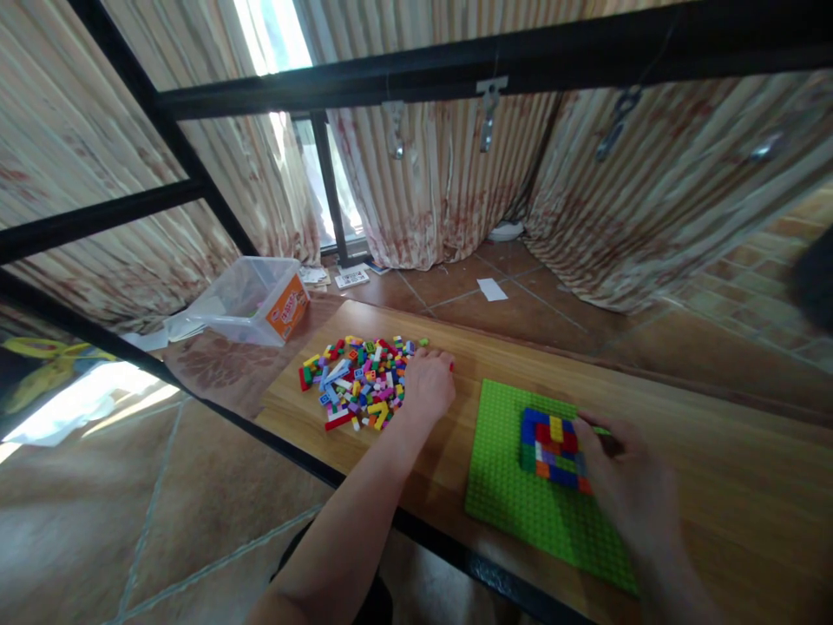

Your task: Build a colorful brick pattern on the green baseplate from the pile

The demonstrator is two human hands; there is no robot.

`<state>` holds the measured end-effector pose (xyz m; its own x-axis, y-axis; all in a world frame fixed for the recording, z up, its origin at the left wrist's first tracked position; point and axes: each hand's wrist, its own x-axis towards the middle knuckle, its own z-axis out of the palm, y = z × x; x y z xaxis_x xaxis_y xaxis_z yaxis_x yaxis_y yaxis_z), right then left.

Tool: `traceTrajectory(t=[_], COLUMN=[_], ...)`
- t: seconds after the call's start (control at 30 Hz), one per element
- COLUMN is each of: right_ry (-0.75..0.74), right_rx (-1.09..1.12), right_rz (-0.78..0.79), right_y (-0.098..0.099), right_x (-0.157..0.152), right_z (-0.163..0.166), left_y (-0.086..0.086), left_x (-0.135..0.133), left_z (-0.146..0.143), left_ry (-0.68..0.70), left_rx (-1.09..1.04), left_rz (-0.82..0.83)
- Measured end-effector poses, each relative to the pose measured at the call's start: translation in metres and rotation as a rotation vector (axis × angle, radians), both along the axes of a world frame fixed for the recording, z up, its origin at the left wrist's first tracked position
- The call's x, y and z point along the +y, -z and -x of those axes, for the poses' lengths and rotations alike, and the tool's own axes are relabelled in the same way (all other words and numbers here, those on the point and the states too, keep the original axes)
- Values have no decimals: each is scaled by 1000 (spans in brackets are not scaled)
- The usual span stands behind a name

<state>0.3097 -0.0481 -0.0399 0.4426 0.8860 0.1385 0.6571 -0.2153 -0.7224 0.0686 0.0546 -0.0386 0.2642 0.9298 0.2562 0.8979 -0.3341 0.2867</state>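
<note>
My left hand is closed at the right side of a pile of loose toy bricks, with a bit of a small red brick showing at its fingertips. To the right lies a green studded baseplate. On it sits a flat, many-coloured block of bricks, mostly blue and red, with a yellow brick on top. My right hand grips the baseplate's right edge, its thumb beside the brick block; its other fingers are partly hidden and blurred.
The pile and baseplate rest on a long wooden board with a dark front frame. A clear plastic box with an orange label stands beyond its left end. Black metal bars cross above. Striped curtains hang behind; paper lies on the tiles.
</note>
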Motion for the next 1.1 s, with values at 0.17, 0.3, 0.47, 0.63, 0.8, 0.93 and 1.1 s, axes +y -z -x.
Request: traceTrajectory(t=[0.17,0.3,0.47,0.63,0.8,0.93,1.1], right_ry=[-10,-30,-75,-236,-355,-328,-355], right_rx=[-26,-30,29,125,259,416,519], right_rz=[-37,-97,-155,-205,-200,-184,-154], right_y=[-4,-5,-8,-15,-16,-15,-18], right_x=[0,1,1,0,-1,0,1], right_z=[0,4,17,36,52,56,52], left_y=[-6,-10,-10,-9,-16,-23,-29], left_x=[0,-4,-15,-27,-39,-46,-49], left_z=[2,1,-4,-16,-32,-37,-36], left_ry=[-31,28,112,166,302,337,372], left_rx=[-163,-516,-885,-982,-977,-967,-911], left_rz=[43,171,388,458,517,523,491])
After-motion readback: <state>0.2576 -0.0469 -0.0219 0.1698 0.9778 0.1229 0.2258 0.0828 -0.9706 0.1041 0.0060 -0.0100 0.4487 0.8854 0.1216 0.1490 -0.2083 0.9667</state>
